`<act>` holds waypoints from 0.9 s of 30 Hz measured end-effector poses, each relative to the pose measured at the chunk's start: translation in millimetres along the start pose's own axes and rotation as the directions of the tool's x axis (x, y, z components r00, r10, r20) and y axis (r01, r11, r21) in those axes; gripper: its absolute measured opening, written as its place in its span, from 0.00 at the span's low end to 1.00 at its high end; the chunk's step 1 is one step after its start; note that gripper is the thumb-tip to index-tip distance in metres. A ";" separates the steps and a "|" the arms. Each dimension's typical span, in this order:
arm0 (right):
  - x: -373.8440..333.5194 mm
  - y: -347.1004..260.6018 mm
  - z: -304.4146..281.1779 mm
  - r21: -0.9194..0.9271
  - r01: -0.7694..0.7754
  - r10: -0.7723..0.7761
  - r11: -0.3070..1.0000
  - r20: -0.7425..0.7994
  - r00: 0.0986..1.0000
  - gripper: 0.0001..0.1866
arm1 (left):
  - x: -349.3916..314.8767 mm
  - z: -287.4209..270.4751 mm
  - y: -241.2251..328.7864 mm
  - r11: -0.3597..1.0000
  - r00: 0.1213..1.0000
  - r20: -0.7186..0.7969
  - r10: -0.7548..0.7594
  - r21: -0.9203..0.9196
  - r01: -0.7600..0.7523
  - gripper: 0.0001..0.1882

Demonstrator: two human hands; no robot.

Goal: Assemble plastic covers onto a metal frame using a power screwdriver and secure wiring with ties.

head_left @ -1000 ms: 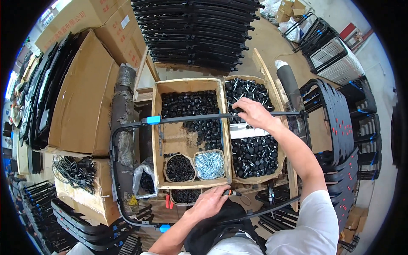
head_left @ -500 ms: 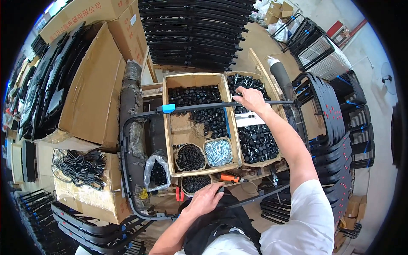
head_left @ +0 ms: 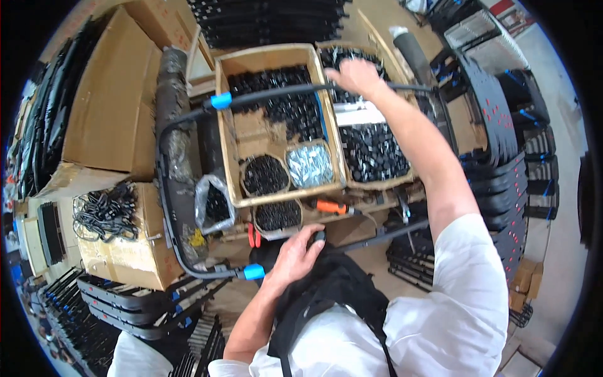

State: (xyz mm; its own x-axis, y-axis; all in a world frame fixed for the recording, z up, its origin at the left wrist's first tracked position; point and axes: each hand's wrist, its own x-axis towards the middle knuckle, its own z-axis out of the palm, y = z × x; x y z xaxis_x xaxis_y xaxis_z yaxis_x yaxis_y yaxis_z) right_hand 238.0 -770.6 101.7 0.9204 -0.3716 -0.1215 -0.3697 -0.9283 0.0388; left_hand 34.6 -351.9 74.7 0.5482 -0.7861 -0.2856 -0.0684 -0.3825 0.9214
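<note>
The left hand (head_left: 295,254) is curled, thumb and forefinger closed about a small dark piece (head_left: 320,237) that shows at their tips. The right hand (head_left: 357,78) is stretched forward, blurred, at the far bar of a black frame (head_left: 276,92) — its fingers are bent, but whether they grip the bar or a part I cannot tell. The frame, round-cornered, lies across the bench with one blue clip (head_left: 221,100) on the far bar and another blue clip (head_left: 254,271) at the near left corner; its near bar runs past the left wrist.

Inside its outline stands a wooden tray (head_left: 223,122), holding loose black caps (head_left: 282,113), silvery screws (head_left: 309,165) and a round basket of small black parts (head_left: 265,176). To the right, a second tray holds more black pieces (head_left: 374,151), a white strip (head_left: 358,114) lying across them. Just in front of the wooden tray are an orange-handled tool (head_left: 333,207) and red handles (head_left: 254,235). Further left, coiled black cables (head_left: 107,213) top a carton (head_left: 125,261) — and stacked black frames (head_left: 270,25) rise beyond.
</note>
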 end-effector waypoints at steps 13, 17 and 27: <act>34.6 9.8 52.1 0.076 0.094 -0.075 0.993 -0.218 0.973 0.16 | 16.9 114.8 20.0 0.996 0.980 0.183 0.074 0.027 -0.080 0.19; 33.9 6.4 46.0 0.181 0.144 -0.098 0.973 -0.241 0.966 0.17 | 20.3 113.7 32.7 0.984 0.982 0.126 0.141 0.094 -0.153 0.18; 8.7 27.3 -1.8 0.244 0.415 -0.432 0.877 0.019 0.902 0.21 | 28.2 130.7 14.5 0.968 0.967 0.116 0.225 -0.138 -0.209 0.18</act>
State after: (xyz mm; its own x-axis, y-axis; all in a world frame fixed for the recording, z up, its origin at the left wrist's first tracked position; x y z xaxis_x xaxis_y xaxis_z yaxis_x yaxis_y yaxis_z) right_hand 236.1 -799.2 103.5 0.9873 0.0658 -0.1448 0.0264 -0.9656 -0.2587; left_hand -59.9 -443.1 45.6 0.4185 -0.9028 -0.0990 -0.0658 -0.1389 0.9881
